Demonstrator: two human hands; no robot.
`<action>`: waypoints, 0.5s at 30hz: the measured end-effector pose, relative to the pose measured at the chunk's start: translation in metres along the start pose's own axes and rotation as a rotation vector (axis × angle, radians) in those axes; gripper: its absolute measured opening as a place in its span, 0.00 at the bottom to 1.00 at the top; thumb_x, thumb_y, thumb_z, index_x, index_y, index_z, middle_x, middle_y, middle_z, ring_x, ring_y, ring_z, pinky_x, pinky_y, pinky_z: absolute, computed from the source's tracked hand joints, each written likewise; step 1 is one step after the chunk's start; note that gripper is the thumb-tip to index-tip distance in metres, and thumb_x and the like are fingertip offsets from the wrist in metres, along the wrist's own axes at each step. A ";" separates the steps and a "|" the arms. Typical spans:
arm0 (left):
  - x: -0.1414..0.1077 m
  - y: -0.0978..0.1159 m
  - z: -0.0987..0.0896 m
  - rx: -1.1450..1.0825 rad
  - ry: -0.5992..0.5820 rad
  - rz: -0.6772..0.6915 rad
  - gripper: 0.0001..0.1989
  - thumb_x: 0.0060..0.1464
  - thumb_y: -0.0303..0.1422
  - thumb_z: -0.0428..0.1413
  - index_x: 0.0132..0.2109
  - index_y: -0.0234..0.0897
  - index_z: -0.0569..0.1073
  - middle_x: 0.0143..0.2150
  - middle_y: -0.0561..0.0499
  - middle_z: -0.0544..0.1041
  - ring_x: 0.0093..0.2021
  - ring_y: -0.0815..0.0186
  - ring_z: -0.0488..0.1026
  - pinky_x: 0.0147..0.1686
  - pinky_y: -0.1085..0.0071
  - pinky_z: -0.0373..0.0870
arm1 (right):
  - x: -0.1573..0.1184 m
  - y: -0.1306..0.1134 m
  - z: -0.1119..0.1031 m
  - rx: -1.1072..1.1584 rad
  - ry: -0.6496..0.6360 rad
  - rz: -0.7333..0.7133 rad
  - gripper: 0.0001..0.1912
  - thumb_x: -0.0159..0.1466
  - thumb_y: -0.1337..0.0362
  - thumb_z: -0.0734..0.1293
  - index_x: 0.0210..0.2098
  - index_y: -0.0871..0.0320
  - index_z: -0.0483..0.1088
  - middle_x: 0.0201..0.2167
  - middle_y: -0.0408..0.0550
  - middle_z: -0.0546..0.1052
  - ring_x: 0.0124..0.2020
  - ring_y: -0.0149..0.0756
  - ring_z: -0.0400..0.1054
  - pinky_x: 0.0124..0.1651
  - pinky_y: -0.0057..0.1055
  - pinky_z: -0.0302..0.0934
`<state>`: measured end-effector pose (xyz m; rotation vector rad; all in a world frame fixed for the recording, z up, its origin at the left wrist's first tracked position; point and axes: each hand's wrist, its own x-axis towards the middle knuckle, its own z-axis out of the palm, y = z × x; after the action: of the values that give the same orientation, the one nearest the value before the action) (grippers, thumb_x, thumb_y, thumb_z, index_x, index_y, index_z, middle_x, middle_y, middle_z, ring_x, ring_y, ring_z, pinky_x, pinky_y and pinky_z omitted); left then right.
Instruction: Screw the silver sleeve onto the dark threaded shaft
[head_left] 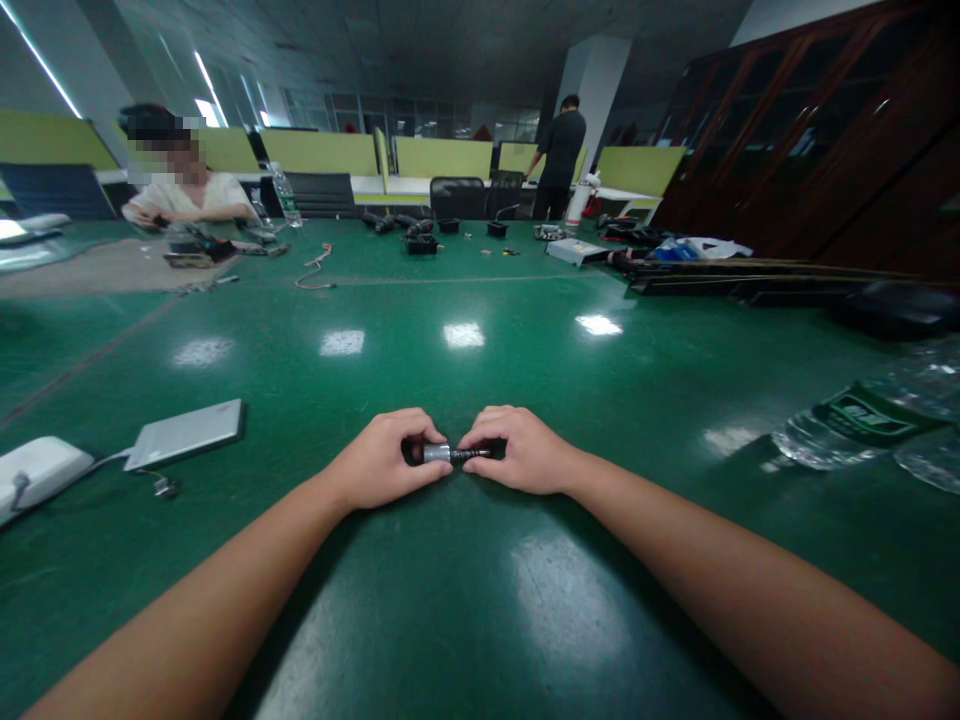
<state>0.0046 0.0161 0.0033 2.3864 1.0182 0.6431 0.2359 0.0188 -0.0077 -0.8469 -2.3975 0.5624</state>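
Just above the green tabletop (390,340), my two hands meet around one small part. My left hand (386,455) pinches a short silver metal cylinder (436,454) between thumb and fingers. From its right end runs a thin dark rod with ridges like a spring or screw thread (465,454). My right hand (525,450) has thumb and fingertips closed on that rod, whose copper-coloured tip shows inside the grip. The cylinder and rod lie level, in line with each other. My fingers hide part of both ends.
To the left lie a white power bank (187,435) with a cable and a white device (41,475). Plastic water bottles (847,425) lie at right. Black parts (421,243) and dark rails (690,278) sit farther back. One person (191,195) sits opposite; another (562,150) stands behind.
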 end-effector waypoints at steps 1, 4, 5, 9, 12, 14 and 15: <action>0.000 0.000 0.000 0.003 -0.002 -0.001 0.08 0.53 0.36 0.62 0.36 0.35 0.75 0.32 0.51 0.74 0.32 0.66 0.71 0.34 0.71 0.66 | 0.000 0.000 0.000 0.000 0.002 -0.001 0.08 0.57 0.69 0.71 0.37 0.58 0.78 0.30 0.46 0.78 0.33 0.35 0.70 0.39 0.31 0.61; 0.000 0.001 -0.001 0.010 -0.006 -0.004 0.08 0.52 0.36 0.62 0.36 0.35 0.75 0.32 0.51 0.74 0.32 0.66 0.71 0.34 0.71 0.66 | 0.001 0.000 0.000 -0.001 0.010 -0.006 0.07 0.57 0.68 0.72 0.36 0.58 0.78 0.30 0.46 0.78 0.33 0.35 0.70 0.39 0.31 0.61; 0.000 0.001 -0.001 0.011 -0.007 -0.004 0.08 0.52 0.36 0.62 0.36 0.35 0.75 0.32 0.51 0.74 0.32 0.66 0.70 0.34 0.71 0.66 | 0.001 0.000 -0.001 -0.002 0.012 -0.006 0.06 0.57 0.68 0.72 0.36 0.58 0.78 0.30 0.46 0.78 0.33 0.35 0.70 0.39 0.31 0.61; 0.000 0.001 -0.001 0.010 -0.008 0.002 0.08 0.53 0.36 0.62 0.36 0.35 0.75 0.32 0.51 0.74 0.32 0.66 0.70 0.34 0.71 0.66 | 0.000 0.001 -0.002 -0.011 0.014 0.022 0.06 0.57 0.67 0.72 0.35 0.57 0.78 0.28 0.45 0.78 0.32 0.34 0.70 0.39 0.31 0.61; 0.000 -0.001 -0.001 0.009 -0.011 -0.003 0.08 0.53 0.36 0.62 0.36 0.35 0.75 0.33 0.51 0.74 0.32 0.66 0.70 0.34 0.71 0.65 | 0.000 0.002 -0.002 -0.012 0.015 0.032 0.05 0.56 0.68 0.72 0.34 0.58 0.78 0.28 0.45 0.78 0.32 0.34 0.69 0.39 0.31 0.61; 0.000 -0.001 0.000 0.005 -0.013 -0.002 0.08 0.53 0.36 0.62 0.37 0.35 0.75 0.33 0.51 0.74 0.32 0.66 0.70 0.34 0.71 0.65 | 0.000 0.003 -0.003 -0.009 0.018 0.027 0.05 0.56 0.69 0.72 0.34 0.59 0.78 0.28 0.46 0.78 0.31 0.34 0.69 0.39 0.31 0.61; -0.001 -0.002 0.000 0.002 -0.013 0.000 0.08 0.53 0.36 0.62 0.37 0.35 0.75 0.33 0.51 0.74 0.32 0.66 0.70 0.34 0.71 0.65 | 0.000 0.003 -0.003 -0.008 0.019 0.026 0.05 0.56 0.69 0.72 0.34 0.59 0.78 0.28 0.46 0.78 0.31 0.34 0.69 0.38 0.31 0.61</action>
<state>0.0034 0.0167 0.0023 2.3897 1.0134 0.6255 0.2391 0.0216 -0.0077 -0.8838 -2.3763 0.5525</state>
